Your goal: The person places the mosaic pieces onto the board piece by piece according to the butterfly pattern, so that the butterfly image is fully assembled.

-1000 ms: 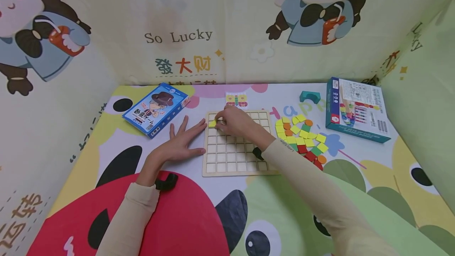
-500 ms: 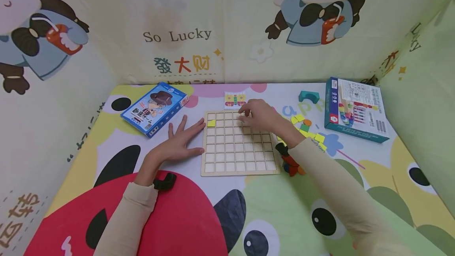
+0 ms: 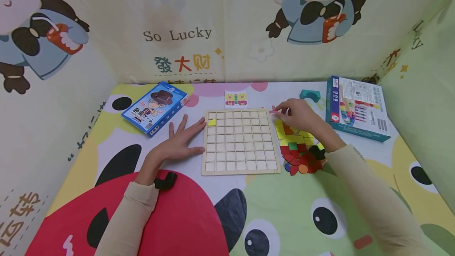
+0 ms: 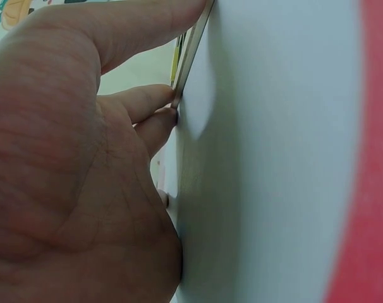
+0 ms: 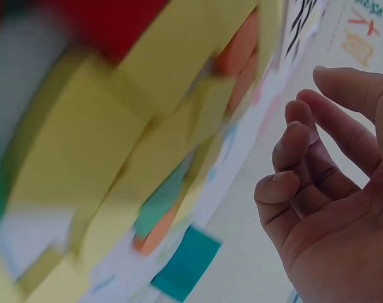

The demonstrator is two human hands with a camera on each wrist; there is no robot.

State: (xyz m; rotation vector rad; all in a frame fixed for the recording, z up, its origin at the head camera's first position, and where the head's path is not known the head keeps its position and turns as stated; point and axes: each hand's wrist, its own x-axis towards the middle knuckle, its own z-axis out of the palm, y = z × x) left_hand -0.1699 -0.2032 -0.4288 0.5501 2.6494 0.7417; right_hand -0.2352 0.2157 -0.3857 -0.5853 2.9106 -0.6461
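Observation:
My left hand (image 3: 179,145) lies with fingers spread, its fingertips and thumb touching the left edge of a wooden grid board (image 3: 241,166). In the left wrist view the thumb and fingertips meet the board's edge. One yellow square tile (image 3: 211,122) sits in a cell near the board's upper left corner. My right hand (image 3: 300,113) is past the board's right edge, over the far side of a heap of coloured tiles (image 3: 295,157). In the right wrist view its fingers (image 5: 286,142) are loosely bent, the thumb apart from them, nothing between. Yellow tiles (image 5: 78,139) lie close by.
A small butterfly pattern card (image 3: 235,99) lies behind the board. A blue game box (image 3: 156,108) stands at the back left, another box (image 3: 359,108) at the back right. A teal arch block (image 3: 310,95) is near the right hand.
My right hand has withdrawn from the yellow tile in the board's upper left and moved right across the board to the tile heap. The left hand has stayed in place.

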